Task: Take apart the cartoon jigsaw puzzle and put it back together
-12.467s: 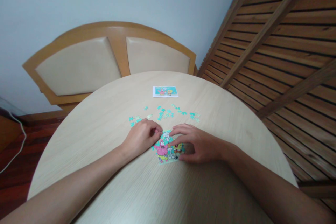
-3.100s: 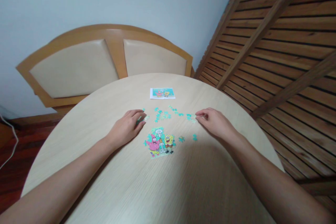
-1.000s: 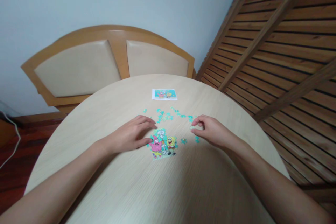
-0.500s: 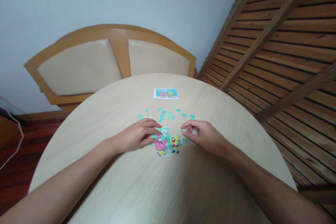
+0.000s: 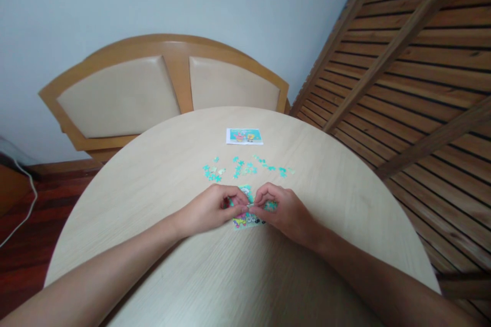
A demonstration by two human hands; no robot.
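Observation:
A partly joined cartoon jigsaw puzzle [image 5: 241,223] lies flat on the round table, half covered by my fingers. Over its middle my left hand [image 5: 218,205] and my right hand [image 5: 288,214] meet fingertip to fingertip. Both are closed in a pinch on a small pale puzzle piece [image 5: 250,205], mostly hidden between the fingers. Several loose teal pieces [image 5: 271,206] show just behind my right fingers. Farther back, more loose puzzle pieces [image 5: 239,167] are scattered in a loose row.
A picture card [image 5: 244,137] of the same cartoon characters lies toward the far side of the pale wooden table [image 5: 161,271]. Behind the table stands a padded chair back [image 5: 118,97] against the wall. Slatted wood [image 5: 414,71] rises at the right.
My right hand has moved left from beside the puzzle to above it. My left hand has shifted right and gone from resting flat to pinching, so the two now meet at the piece.

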